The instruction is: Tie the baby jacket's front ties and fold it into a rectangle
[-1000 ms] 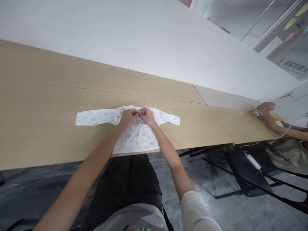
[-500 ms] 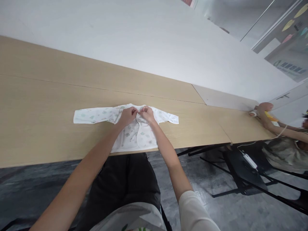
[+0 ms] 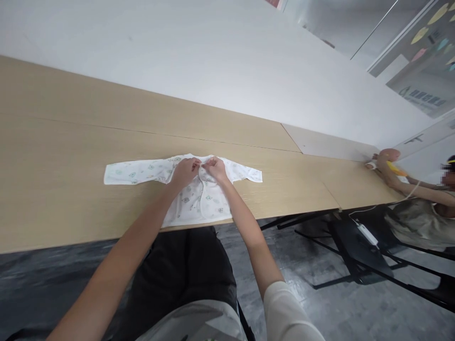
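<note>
I see little change: left hand (image 3: 185,171), right hand (image 3: 215,168) still pinch white printed baby shirt (image 3: 209,201) by near edge of tabletop (image 3: 71,203)

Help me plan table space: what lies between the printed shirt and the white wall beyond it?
In the head view, a strip of wooden tabletop crossed by a thin seam lies between the printed shirt and the white wall.

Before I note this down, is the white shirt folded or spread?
Spread: the shirt lies on the table, its sleeves stretched out to either side.
</note>
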The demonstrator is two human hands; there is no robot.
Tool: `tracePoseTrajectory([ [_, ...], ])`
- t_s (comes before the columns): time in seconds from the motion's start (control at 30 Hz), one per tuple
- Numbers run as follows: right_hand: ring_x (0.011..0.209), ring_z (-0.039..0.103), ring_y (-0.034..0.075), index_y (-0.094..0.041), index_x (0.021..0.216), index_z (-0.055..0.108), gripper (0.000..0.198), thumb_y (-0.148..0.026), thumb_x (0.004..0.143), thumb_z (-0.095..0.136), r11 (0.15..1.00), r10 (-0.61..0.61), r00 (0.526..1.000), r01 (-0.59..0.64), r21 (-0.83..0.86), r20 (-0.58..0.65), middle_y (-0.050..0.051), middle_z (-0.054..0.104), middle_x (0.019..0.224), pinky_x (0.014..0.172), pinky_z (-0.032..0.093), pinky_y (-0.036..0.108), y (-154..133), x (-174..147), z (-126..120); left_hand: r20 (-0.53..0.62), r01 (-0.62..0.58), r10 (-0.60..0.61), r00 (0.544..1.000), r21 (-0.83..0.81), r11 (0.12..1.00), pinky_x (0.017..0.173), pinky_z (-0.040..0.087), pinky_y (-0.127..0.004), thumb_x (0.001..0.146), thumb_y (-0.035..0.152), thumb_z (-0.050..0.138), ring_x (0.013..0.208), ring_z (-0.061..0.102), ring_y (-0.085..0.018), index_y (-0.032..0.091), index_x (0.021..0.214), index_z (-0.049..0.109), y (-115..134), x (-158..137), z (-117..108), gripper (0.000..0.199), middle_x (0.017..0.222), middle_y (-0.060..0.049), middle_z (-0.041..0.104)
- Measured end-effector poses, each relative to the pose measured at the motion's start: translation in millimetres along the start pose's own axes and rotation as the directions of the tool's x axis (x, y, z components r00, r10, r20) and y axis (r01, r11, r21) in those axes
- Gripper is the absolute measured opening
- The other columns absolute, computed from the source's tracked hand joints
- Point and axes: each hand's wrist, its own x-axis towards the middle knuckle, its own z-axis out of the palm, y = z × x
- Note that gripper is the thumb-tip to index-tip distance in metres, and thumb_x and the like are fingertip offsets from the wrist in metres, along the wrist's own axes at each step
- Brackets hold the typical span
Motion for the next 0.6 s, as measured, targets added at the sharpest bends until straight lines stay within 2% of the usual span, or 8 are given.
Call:
tracePoseTrajectory([
  [0.1, 0.070, 0.057, 0.012, -0.021, 0.072, 0.055, 0.009, -0.018, 0.072, 0.064, 0.978, -0.058, 0.998, 0.054, -0.200, -0.018, -0.005, 0.058, 0.068, 0.073, 0.043, 0.024, -8, -5, -10, 0.004, 0.007, -0.007, 1.000, 0.097, 0.995, 0.089, 0.047, -0.037, 0.084, 0.027, 0.048, 0.095, 0.064, -0.026, 0.017, 0.094, 0.072, 2, -1, -7, 0.028, 0.094, -0.011, 0.072],
  [0.13, 0.071, 0.057, 0.013, -0.021, 0.071, 0.057, 0.008, -0.020, 0.075, 0.064, 0.967, -0.073, 0.997, 0.076, -0.243, 0.022, -0.004, 0.059, 0.068, 0.072, 0.042, 0.023, -11, -7, -14, 0.012, 0.013, -0.014, 1.000, 0.136, 0.991, 0.090, 0.047, -0.038, 0.084, 0.029, 0.050, 0.094, 0.064, -0.027, 0.018, 0.090, 0.073, 3, -2, -11, 0.027, 0.091, -0.011, 0.071],
  [0.2, 0.068, 0.056, 0.013, -0.019, 0.066, 0.058, 0.017, -0.028, 0.078, 0.066, 0.946, -0.078, 0.984, 0.123, -0.300, 0.159, -0.004, 0.058, 0.064, 0.067, 0.040, 0.023, -16, -12, -21, 0.044, 0.014, -0.023, 0.999, 0.199, 0.980, 0.090, 0.046, -0.040, 0.082, 0.033, 0.054, 0.093, 0.063, -0.028, 0.019, 0.083, 0.074, 5, -2, -18, 0.024, 0.086, -0.010, 0.069],
  [0.3, 0.061, 0.050, 0.012, -0.018, 0.058, 0.057, 0.033, -0.040, 0.079, 0.069, 0.917, -0.046, 0.938, 0.176, -0.358, 0.343, -0.004, 0.052, 0.056, 0.059, 0.034, 0.024, -20, -19, -25, 0.141, -0.003, -0.032, 0.990, 0.236, 0.972, 0.091, 0.043, -0.041, 0.077, 0.035, 0.061, 0.091, 0.062, -0.029, 0.022, 0.077, 0.076, 6, -2, -24, 0.020, 0.082, -0.009, 0.068],
  [0.37, 0.061, 0.049, 0.012, -0.018, 0.057, 0.057, 0.036, -0.044, 0.078, 0.070, 0.902, -0.034, 0.920, 0.197, -0.385, 0.391, -0.003, 0.053, 0.056, 0.058, 0.032, 0.024, -19, -21, -25, 0.209, -0.011, -0.038, 0.977, 0.228, 0.974, 0.091, 0.042, -0.041, 0.075, 0.032, 0.063, 0.089, 0.062, -0.028, 0.022, 0.076, 0.077, 6, -2, -25, 0.017, 0.081, -0.008, 0.069],
  [0.47, 0.063, 0.051, 0.012, -0.019, 0.061, 0.060, 0.034, -0.047, 0.075, 0.074, 0.891, -0.022, 0.929, 0.186, -0.414, 0.370, -0.002, 0.057, 0.062, 0.058, 0.033, 0.023, -17, -20, -24, 0.273, -0.004, -0.042, 0.961, 0.165, 0.986, 0.093, 0.040, -0.040, 0.076, 0.027, 0.060, 0.088, 0.061, -0.025, 0.021, 0.082, 0.079, 6, -1, -24, 0.021, 0.082, -0.006, 0.072],
  [0.6, 0.065, 0.052, 0.012, -0.020, 0.063, 0.060, 0.031, -0.043, 0.066, 0.081, 0.891, 0.004, 0.922, 0.173, -0.420, 0.388, -0.003, 0.058, 0.063, 0.057, 0.033, 0.022, -14, -18, -26, 0.311, 0.032, -0.039, 0.949, 0.027, 0.999, 0.089, 0.042, -0.037, 0.077, 0.022, 0.054, 0.082, 0.060, -0.022, 0.023, 0.089, 0.081, 7, -1, -23, 0.030, 0.083, -0.004, 0.073],
])
